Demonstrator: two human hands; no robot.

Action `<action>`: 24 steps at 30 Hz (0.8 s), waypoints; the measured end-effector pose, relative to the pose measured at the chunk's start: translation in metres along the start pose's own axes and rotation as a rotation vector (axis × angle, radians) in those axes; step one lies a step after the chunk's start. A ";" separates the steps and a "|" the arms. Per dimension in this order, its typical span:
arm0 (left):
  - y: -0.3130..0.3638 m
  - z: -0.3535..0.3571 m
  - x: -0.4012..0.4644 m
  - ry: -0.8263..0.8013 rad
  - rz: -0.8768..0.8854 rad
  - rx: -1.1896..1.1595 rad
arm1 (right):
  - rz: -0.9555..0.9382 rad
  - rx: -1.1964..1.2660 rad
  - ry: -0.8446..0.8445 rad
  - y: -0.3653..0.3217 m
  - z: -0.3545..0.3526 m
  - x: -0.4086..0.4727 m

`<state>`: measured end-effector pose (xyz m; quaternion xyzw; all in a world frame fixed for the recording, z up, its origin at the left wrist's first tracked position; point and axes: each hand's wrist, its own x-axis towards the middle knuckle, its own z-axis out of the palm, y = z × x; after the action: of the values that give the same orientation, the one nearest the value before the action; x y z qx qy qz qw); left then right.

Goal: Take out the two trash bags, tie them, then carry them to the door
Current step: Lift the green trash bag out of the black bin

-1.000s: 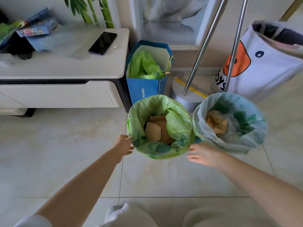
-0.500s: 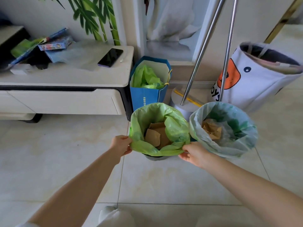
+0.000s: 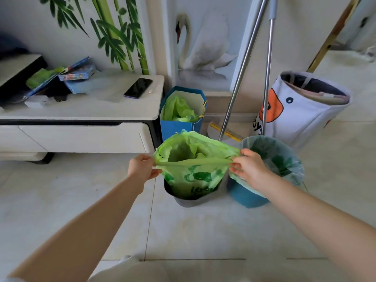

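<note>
My left hand (image 3: 142, 168) and right hand (image 3: 249, 169) each pinch one side of the green trash bag's (image 3: 193, 174) rim, fingers clamped on the plastic, the near edge stretched taut between them. The bag is partly raised, its lower part still inside the grey bin (image 3: 193, 200) below my hands. Just past my right hand stands the blue bin (image 3: 244, 196) with the second trash bag (image 3: 274, 157) still lining it. Beyond my left hand is a white cabinet (image 3: 81, 127).
</note>
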<state>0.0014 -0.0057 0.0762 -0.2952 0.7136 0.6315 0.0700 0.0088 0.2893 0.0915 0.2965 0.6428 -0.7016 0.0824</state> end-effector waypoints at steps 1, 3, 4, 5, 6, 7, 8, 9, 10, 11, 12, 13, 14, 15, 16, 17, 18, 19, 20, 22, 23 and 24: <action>-0.002 -0.004 -0.003 0.002 0.001 0.034 | 0.000 -0.024 -0.010 -0.002 -0.005 -0.004; -0.007 -0.013 -0.012 -0.011 -0.028 0.128 | 0.014 -0.105 -0.006 -0.002 -0.015 -0.012; -0.008 -0.018 -0.017 -0.043 -0.071 0.193 | 0.028 -0.163 0.003 -0.001 -0.019 -0.016; -0.009 -0.023 -0.021 -0.099 -0.134 0.274 | 0.042 -0.222 0.009 0.002 -0.023 -0.017; -0.010 -0.028 -0.025 -0.176 -0.202 0.356 | 0.060 -0.298 0.006 0.004 -0.027 -0.020; -0.010 -0.033 -0.028 -0.253 -0.253 0.435 | 0.075 -0.369 -0.002 0.007 -0.030 -0.021; -0.011 -0.036 -0.028 -0.307 -0.274 0.498 | 0.092 -0.440 -0.017 0.008 -0.032 -0.022; -0.010 -0.038 -0.027 -0.331 -0.264 0.533 | 0.101 -0.484 -0.028 0.008 -0.034 -0.021; -0.008 -0.038 -0.024 -0.330 -0.237 0.534 | 0.106 -0.506 -0.037 0.006 -0.034 -0.020; -0.006 -0.036 -0.019 -0.315 -0.207 0.512 | 0.102 -0.512 -0.042 0.004 -0.034 -0.017; -0.004 -0.032 -0.015 -0.298 -0.184 0.476 | 0.097 -0.514 -0.050 0.000 -0.033 -0.014; -0.001 -0.028 -0.009 -0.279 -0.170 0.441 | 0.091 -0.510 -0.059 -0.003 -0.031 -0.009; 0.002 -0.023 -0.004 -0.265 -0.163 0.424 | 0.092 -0.510 -0.066 -0.007 -0.028 -0.005; 0.003 -0.017 0.000 -0.254 -0.165 0.417 | 0.093 -0.515 -0.070 -0.010 -0.025 -0.001; 0.004 -0.011 0.004 -0.251 -0.169 0.417 | 0.092 -0.532 -0.075 -0.013 -0.021 0.002; 0.004 -0.005 0.007 -0.254 -0.164 0.423 | 0.079 -0.563 -0.076 -0.014 -0.018 0.006; 0.004 0.000 0.009 -0.247 -0.162 0.432 | 0.058 -0.610 -0.074 -0.016 -0.015 0.009; 0.003 0.006 0.011 -0.236 -0.158 0.447 | 0.021 -0.665 -0.065 -0.017 -0.012 0.012; 0.002 0.010 0.014 -0.226 -0.144 0.479 | -0.024 -0.730 -0.053 -0.019 -0.009 0.012; 0.000 0.016 0.017 -0.201 -0.095 0.552 | -0.119 -0.846 -0.051 -0.024 -0.005 0.015; 0.002 0.018 0.019 -0.176 -0.061 0.566 | -0.153 -0.885 -0.060 -0.026 -0.003 0.017; 0.005 0.020 0.019 -0.149 -0.031 0.554 | -0.175 -0.908 -0.065 -0.031 -0.001 0.016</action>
<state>-0.0220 0.0073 0.0680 -0.2281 0.8472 0.4314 0.2099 -0.0192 0.2996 0.1090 0.1528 0.9045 -0.3625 0.1644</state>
